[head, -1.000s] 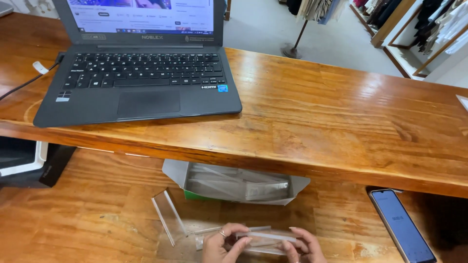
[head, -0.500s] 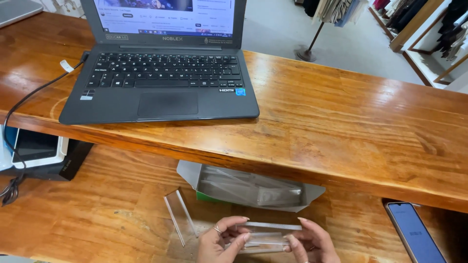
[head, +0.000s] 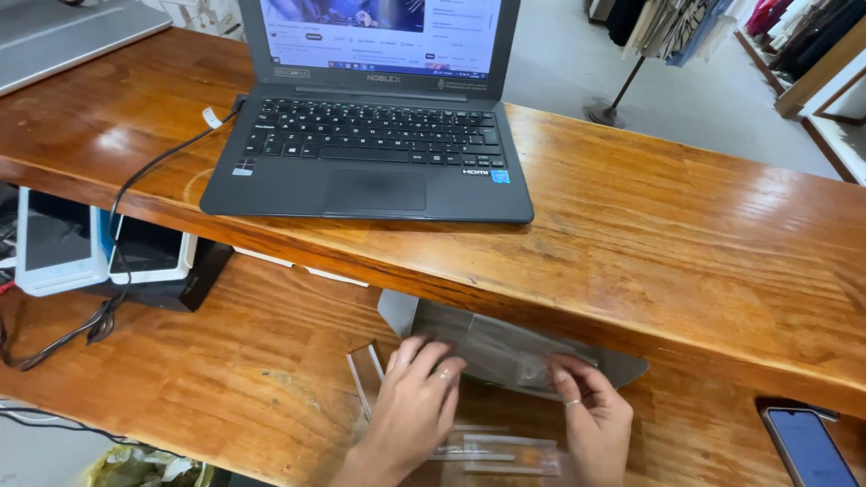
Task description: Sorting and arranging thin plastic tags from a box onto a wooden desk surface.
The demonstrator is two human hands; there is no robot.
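1. The left hand [head: 417, 397] has moved up from the clear plastic strips [head: 505, 451] near the lower surface's [head: 207, 379] front edge; its fingers now lie spread and flat on the grey open box [head: 505, 347].
2. That box, lined with clear film, sits at the back of the lower surface, half under the upper surface's [head: 686, 234] front edge.
3. The right hand [head: 591, 410] has also left the strips; its fingertips press the film at the box's right end, pinching nothing.
4. The laptop [head: 370, 153] and the phone [head: 807, 446] appear further right in view than before.
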